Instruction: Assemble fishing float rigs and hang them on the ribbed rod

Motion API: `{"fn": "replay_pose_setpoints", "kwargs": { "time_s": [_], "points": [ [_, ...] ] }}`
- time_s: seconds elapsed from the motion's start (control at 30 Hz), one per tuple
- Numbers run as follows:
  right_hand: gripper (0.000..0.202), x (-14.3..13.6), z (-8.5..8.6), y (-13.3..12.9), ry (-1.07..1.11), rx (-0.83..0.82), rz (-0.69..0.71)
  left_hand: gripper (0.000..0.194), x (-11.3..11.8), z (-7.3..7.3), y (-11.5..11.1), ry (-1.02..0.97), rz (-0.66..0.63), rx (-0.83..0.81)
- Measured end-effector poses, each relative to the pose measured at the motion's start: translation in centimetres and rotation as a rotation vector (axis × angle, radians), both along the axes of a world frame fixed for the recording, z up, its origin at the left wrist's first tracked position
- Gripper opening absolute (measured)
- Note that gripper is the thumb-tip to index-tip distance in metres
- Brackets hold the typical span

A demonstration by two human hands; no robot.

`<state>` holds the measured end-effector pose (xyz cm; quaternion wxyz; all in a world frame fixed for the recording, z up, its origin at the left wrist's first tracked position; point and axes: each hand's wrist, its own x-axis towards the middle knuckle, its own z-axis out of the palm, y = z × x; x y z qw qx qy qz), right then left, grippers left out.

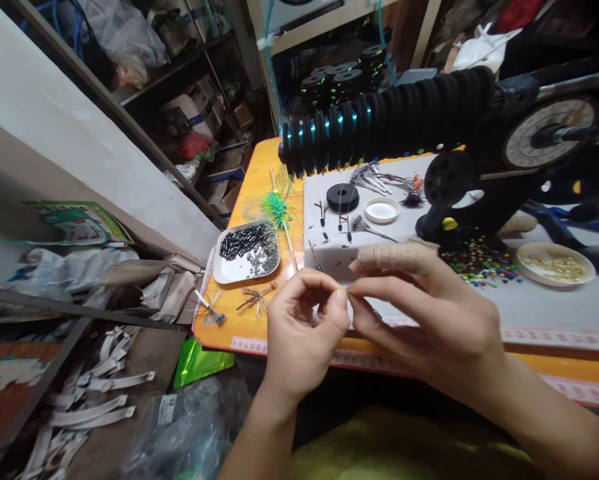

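Observation:
My left hand (307,330) is closed in a pinch, thumb against forefinger, above the table's front edge. Fingertip to fingertip with it, my right hand (419,313) pinches too, with beige tape around one raised finger. What lies between the fingertips is too small to make out. Just beyond them, on the white sheet (479,313), are a black spool (342,197), a small white dish (382,210) and several short black pieces on thin lines. Left of my hands, a white tray (222,272) holds black tubes and small grey metal bits.
A rack of black spools (389,120) on a shaft overhangs the table's far side. Loose coloured beads (484,263) and a dish (554,279) of gold-coloured parts are at right. A green fibre bundle (278,207) lies on the orange tabletop (252,180). Shelves stand left.

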<state>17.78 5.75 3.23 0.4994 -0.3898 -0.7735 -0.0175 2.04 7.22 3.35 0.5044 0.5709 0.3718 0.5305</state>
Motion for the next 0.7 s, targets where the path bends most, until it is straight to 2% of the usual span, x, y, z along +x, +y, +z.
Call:
{"fn": "replay_pose_setpoints", "kwargs": {
  "time_s": [0.1,0.17,0.23,0.33,0.4,0.47,0.6,0.7],
  "points": [
    [0.022,0.2,-0.6,0.1,-0.133,0.162,0.052,0.009,-0.1,0.1,-0.2,0.04,-0.01,-0.019],
    [0.02,0.2,-0.4,0.1,-0.124,0.113,0.067,0.008,-0.2,-0.2,-0.2,0.076,0.005,0.04],
    [0.015,0.1,0.1,0.1,-0.029,-0.011,0.057,0.006,-0.3,-0.6,-0.1,0.117,0.047,0.198],
    [0.01,0.3,1.0,-0.1,0.078,-0.241,0.116,0.017,-0.6,-1.2,0.4,0.212,0.123,0.536],
    [0.01,0.7,1.4,0.0,0.095,-0.334,0.161,0.022,-0.9,-1.2,0.8,0.31,0.144,0.728],
    [0.009,1.1,1.6,0.1,0.082,-0.37,0.188,0.022,-1.3,-0.8,1.2,0.408,0.124,0.852],
    [0.006,1.5,1.4,0.4,0.0,-0.346,0.25,0.018,-1.8,-0.1,1.5,0.505,0.045,0.864],
    [0.009,1.2,1.2,0.5,-0.093,-0.248,0.228,0.018,-1.6,0.0,1.3,0.456,0.059,0.701]
  ]
}}
